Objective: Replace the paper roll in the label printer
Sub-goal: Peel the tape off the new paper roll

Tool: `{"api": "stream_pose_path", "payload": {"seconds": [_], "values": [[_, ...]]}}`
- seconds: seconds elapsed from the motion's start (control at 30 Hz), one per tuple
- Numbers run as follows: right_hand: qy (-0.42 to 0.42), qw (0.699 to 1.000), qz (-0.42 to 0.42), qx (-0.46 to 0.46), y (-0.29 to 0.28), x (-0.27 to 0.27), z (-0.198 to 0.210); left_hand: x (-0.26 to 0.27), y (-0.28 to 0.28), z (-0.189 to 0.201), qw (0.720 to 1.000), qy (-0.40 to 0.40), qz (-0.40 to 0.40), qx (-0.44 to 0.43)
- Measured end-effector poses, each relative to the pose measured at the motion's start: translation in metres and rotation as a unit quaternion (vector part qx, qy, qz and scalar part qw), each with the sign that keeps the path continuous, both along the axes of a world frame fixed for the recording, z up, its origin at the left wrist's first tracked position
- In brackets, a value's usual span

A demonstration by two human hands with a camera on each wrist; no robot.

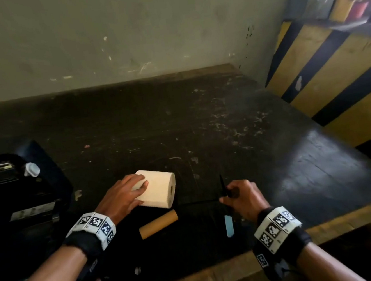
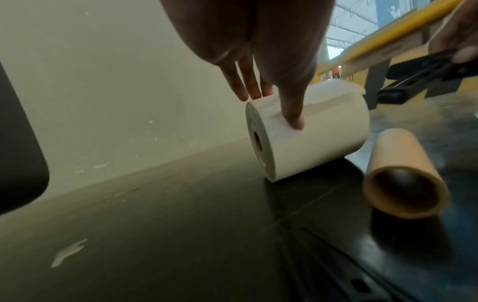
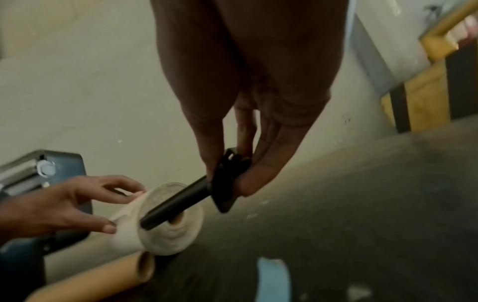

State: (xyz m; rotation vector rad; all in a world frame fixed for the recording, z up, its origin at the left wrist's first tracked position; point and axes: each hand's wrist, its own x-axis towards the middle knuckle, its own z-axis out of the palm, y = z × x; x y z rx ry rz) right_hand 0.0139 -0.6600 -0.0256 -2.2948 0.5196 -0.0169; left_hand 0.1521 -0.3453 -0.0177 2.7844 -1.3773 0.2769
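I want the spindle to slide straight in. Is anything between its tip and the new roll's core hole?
Nothing visible blocks it. The black spindle gripped by the right hand points at the core hole of the paper roll, steadied by the left hand. The empty cardboard core lies beside the roll, off that line.
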Motion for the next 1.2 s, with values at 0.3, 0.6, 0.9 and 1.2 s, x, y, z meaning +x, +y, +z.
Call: {"api": "stream_pose_path", "payload": {"seconds": [0.3,0.6,0.9,1.2], "values": [[-0.004,1.000,-0.013,0.023,0.027,0.018,0.003,-0.008,0.002,-0.006,1.000,-0.015,0.000,-0.021],[-0.010,0.997,0.005,0.073,0.028,0.023,-0.006,-0.005,0.002,-0.014,0.998,-0.008,0.004,-0.066],[-0.008,0.998,0.055,0.041,0.033,0.046,0.000,-0.002,-0.003,-0.014,0.996,0.011,0.036,-0.075],[0.014,0.985,0.167,0.034,0.057,0.075,0.001,0.009,-0.007,-0.026,0.967,0.172,0.127,-0.135]]}}
